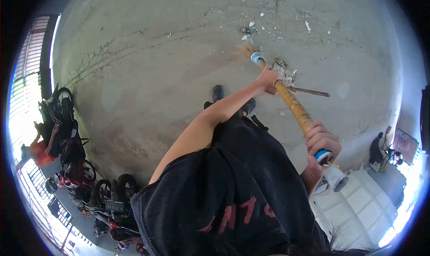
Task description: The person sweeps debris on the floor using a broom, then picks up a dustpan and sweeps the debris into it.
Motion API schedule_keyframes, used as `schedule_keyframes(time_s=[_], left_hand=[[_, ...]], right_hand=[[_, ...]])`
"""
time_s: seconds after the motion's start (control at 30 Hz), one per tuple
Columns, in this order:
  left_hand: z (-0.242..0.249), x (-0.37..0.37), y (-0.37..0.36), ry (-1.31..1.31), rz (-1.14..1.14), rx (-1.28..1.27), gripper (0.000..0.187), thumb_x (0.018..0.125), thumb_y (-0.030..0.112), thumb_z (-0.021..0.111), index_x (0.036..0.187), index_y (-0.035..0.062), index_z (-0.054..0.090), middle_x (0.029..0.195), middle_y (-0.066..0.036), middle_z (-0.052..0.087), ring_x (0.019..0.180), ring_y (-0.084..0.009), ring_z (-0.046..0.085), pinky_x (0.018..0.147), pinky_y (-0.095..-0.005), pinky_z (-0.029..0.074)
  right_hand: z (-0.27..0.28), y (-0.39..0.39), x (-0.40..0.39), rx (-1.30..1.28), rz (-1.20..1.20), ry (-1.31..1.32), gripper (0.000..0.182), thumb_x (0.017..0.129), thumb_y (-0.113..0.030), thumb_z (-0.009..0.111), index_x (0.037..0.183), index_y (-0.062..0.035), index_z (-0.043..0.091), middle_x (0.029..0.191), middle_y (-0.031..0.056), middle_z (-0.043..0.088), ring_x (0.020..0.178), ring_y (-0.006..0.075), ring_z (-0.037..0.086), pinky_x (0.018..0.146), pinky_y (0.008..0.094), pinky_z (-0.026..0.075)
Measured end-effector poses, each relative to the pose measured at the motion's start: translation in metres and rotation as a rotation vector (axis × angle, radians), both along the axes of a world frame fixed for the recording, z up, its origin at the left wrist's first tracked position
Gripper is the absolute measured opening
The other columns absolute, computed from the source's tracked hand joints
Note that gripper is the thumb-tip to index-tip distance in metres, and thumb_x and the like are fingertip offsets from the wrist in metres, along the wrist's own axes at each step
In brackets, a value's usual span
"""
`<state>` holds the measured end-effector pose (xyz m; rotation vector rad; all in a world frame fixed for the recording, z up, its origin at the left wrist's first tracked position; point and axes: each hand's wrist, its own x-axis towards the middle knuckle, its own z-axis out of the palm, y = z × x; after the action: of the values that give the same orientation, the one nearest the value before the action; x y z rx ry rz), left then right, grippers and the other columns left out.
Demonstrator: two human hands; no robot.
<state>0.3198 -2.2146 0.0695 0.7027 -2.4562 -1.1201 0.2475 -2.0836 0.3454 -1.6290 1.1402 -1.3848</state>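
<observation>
A broom (293, 101) with a handle wrapped in yellow-brown tape slants across the view in front of me. My left hand (268, 79) grips it low, close above the blue-and-white band and the straw bristles (246, 51). Near the top end, my right hand (321, 141) wraps its fingers round the handle, just above a blue ring. Below that end a pale cylindrical thing (336, 179) shows. Beside the left hand lies a small heap of debris (283, 70) on the floor, with a brown stick (311, 92) sticking out to the right.
White scraps (307, 26) and a small dark piece (247, 30) are scattered over the concrete floor (156, 54). My dark clogs (217, 93) stand below the broom. Motorcycles (67, 139) line the left side, near a person in red (42, 150). Large white panels (363, 202) lie lower right.
</observation>
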Motion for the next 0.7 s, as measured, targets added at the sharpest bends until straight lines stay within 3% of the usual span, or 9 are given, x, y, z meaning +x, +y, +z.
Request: schedule_keyframes(time_s=[0.13, 0.23, 0.3, 0.4, 0.5, 0.6, 0.7], left_hand=[[0.033, -0.011, -0.001, 0.032, -0.034, -0.001, 0.023, 0.043, 0.022, 0.063, 0.062, 0.0139, 0.052, 0.064, -0.006, 0.055, 0.069, -0.0272, 0.054, 0.073, -0.0392, 0.034], [0.052, 0.004, 0.020, 0.244, 0.030, -0.051, 0.022, 0.044, 0.022, 0.063, 0.060, 0.0122, 0.052, 0.062, -0.008, 0.054, 0.067, -0.0301, 0.054, 0.065, -0.0396, 0.039], [0.058, 0.022, 0.034, 0.280, 0.005, 0.187, 0.022, 0.045, 0.023, 0.063, 0.061, 0.0108, 0.052, 0.060, -0.009, 0.054, 0.062, -0.0321, 0.054, 0.056, -0.0402, 0.042], [0.028, 0.037, 0.046, 0.104, 0.044, 0.094, 0.022, 0.045, 0.023, 0.063, 0.061, 0.0112, 0.053, 0.059, -0.010, 0.054, 0.059, -0.0323, 0.054, 0.051, -0.0390, 0.043], [-0.017, 0.037, 0.046, -0.037, 0.006, 0.219, 0.024, 0.045, 0.023, 0.064, 0.064, 0.0128, 0.055, 0.061, -0.008, 0.055, 0.062, -0.0317, 0.055, 0.055, -0.0390, 0.043], [-0.026, 0.013, 0.044, 0.114, -0.014, 0.050, 0.026, 0.045, 0.023, 0.064, 0.069, 0.0139, 0.055, 0.065, -0.008, 0.057, 0.064, -0.0318, 0.055, 0.059, -0.0389, 0.044], [-0.015, -0.025, 0.033, 0.122, -0.102, 0.151, 0.029, 0.046, 0.020, 0.065, 0.072, 0.0138, 0.055, 0.068, -0.008, 0.057, 0.068, -0.0311, 0.055, 0.061, -0.0386, 0.043]], right_hand=[[0.019, 0.002, -0.037, -0.157, 0.065, -0.065, 0.019, 0.058, -0.018, 0.063, 0.056, -0.0075, 0.047, 0.047, 0.0018, 0.047, 0.045, 0.0170, 0.046, 0.057, 0.0332, 0.043], [0.024, 0.013, -0.064, -0.267, 0.127, -0.156, 0.020, 0.060, -0.019, 0.063, 0.058, -0.0099, 0.045, 0.048, 0.0010, 0.047, 0.044, 0.0153, 0.046, 0.051, 0.0300, 0.043], [0.020, 0.017, -0.070, -0.329, 0.162, -0.355, 0.022, 0.060, -0.019, 0.063, 0.057, -0.0114, 0.042, 0.049, 0.0011, 0.047, 0.045, 0.0144, 0.045, 0.046, 0.0267, 0.040], [-0.010, 0.022, -0.068, -0.172, 0.022, -0.370, 0.026, 0.062, -0.022, 0.064, 0.057, -0.0116, 0.041, 0.046, 0.0005, 0.046, 0.042, 0.0147, 0.043, 0.045, 0.0271, 0.038], [-0.026, 0.014, -0.034, -0.064, -0.050, -0.306, 0.029, 0.064, -0.026, 0.064, 0.055, -0.0101, 0.042, 0.045, 0.0010, 0.044, 0.041, 0.0157, 0.043, 0.045, 0.0273, 0.036], [-0.004, 0.008, -0.009, -0.004, 0.058, -0.114, 0.030, 0.065, -0.027, 0.063, 0.053, -0.0079, 0.044, 0.046, 0.0021, 0.044, 0.042, 0.0167, 0.045, 0.045, 0.0277, 0.035], [0.006, 0.012, -0.013, -0.036, 0.078, -0.032, 0.027, 0.062, -0.024, 0.061, 0.051, -0.0059, 0.044, 0.047, 0.0035, 0.044, 0.044, 0.0175, 0.046, 0.045, 0.0277, 0.035]])
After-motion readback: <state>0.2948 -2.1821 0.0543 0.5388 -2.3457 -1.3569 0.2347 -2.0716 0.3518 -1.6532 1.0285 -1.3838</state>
